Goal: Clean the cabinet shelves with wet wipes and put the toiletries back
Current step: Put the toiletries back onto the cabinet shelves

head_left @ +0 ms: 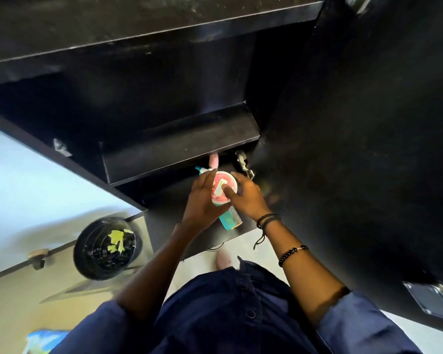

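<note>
Both hands are gripping a round tub (224, 186) with a glossy pink-and-white lid, held in front of the lowest opening of the black cabinet (179, 146). Left hand (202, 200) is wrapping its fingers round the tub's side. Right hand (247, 198) is curling round the other side, thumb pressing on the lid. A teal fine-toothed comb (231, 221) is sticking out under the tub; can't tell if a hand is holding it. A white tube with teal cap (203, 171) and a rounded pink item (213, 160) are poking out just behind. A metal hinge (243, 163) is sitting right of them. A round black bin (87, 261) is standing on the floor to the left, holding crumpled yellow-green scraps (118, 240).
</note>
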Tool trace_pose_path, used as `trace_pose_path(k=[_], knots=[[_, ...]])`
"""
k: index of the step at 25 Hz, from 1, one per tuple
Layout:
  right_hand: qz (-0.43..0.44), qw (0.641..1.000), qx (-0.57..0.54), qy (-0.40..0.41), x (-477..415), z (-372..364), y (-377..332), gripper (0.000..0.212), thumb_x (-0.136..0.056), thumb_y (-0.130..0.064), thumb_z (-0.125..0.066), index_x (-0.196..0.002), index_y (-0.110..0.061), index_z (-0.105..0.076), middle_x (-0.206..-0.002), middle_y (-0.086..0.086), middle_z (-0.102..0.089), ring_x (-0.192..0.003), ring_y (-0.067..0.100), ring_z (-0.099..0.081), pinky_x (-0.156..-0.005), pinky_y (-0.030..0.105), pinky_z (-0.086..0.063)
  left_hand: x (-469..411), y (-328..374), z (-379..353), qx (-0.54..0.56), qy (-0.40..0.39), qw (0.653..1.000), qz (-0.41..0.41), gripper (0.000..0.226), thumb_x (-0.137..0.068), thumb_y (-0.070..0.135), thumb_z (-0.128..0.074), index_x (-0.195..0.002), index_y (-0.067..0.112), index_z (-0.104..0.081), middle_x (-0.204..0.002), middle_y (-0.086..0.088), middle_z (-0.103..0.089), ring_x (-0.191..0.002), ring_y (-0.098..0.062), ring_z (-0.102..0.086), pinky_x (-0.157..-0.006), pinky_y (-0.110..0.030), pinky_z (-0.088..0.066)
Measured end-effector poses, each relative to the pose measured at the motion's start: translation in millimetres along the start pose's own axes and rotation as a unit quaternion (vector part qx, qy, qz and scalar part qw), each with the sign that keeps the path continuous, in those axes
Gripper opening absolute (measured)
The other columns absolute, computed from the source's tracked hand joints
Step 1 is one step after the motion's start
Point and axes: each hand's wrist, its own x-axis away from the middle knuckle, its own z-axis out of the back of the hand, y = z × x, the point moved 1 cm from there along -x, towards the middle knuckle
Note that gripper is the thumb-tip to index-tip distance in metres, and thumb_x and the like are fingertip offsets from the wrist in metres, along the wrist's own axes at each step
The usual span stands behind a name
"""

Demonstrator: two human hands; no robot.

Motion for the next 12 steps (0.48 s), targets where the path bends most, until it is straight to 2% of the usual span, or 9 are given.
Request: trace_pose_path(k=[3, 5, 9, 10, 12], knots=[[-0.001, 0.991, -0.123, -0.06, 12.0, -4.2, -22.4, 0.041, -0.087, -0.029, -0.067, -0.124, -0.018, -0.057, -0.117, 0.001, -0.066, -0.098, 0.016, -0.065, -0.078, 0.032, -0.06, 17.6, 6.2, 37.5, 0.019, 0.022, 0.999, -0.018, 0.086, -0.064, 0.037, -0.085, -0.133, 0.007, -0.045, -0.131, -0.011, -0.052, -0.117, -0.024, -0.053, -0.098, -0.04, -0.049], [-0.006, 0.979, -0.18, -0.1, 24.1, -5.0, -43.1, 0.045, -0.085, -0.028, -0.07, -0.127, -0.021, -0.056, -0.117, 0.001, -0.066, -0.094, 0.011, -0.067, -0.065, 0.026, -0.059, 32.9, 8.5, 64.9, 0.025, 0.039, 0.999, -0.029, 0.086, -0.065, 0.037, -0.084, -0.135, 0.008, -0.043, -0.134, -0.009, -0.05, -0.119, -0.022, -0.052, -0.097, -0.038, -0.049], [0.026, 0.962, -0.248, -0.114, 39.9, -4.3, -78.6, 0.038, -0.084, -0.021, -0.071, -0.121, -0.018, -0.062, -0.111, 0.003, -0.069, -0.091, 0.008, -0.071, -0.064, 0.025, -0.058, 56.7, 23.7, 115.7, 0.033, 0.075, 0.995, -0.065, 0.079, -0.07, 0.035, -0.082, -0.134, 0.009, -0.044, -0.136, -0.007, -0.048, -0.122, -0.007, -0.045, -0.1, -0.016, -0.042], [0.033, 0.956, -0.271, -0.107, 41.8, -4.4, -88.1, 0.037, -0.084, -0.019, -0.071, -0.12, -0.016, -0.063, -0.111, 0.006, -0.069, -0.093, 0.011, -0.07, -0.065, 0.026, -0.059, 61.1, 26.9, 128.2, 0.04, 0.095, 0.993, -0.063, 0.077, -0.071, 0.035, -0.081, -0.133, 0.01, -0.045, -0.135, -0.006, -0.049, -0.123, -0.004, -0.044, -0.1, -0.013, -0.039], [0.045, 0.945, -0.31, -0.092, 42.4, -4.7, -110.1, 0.037, -0.084, -0.016, -0.07, -0.12, -0.012, -0.063, -0.112, 0.008, -0.069, -0.098, 0.015, -0.07, -0.068, 0.031, -0.06, 67.0, 27.6, 150.1, 0.039, 0.147, 0.987, -0.048, 0.07, -0.073, 0.036, -0.079, -0.131, 0.012, -0.048, -0.131, -0.003, -0.05, -0.122, -0.007, -0.046, -0.098, -0.016, -0.041]])
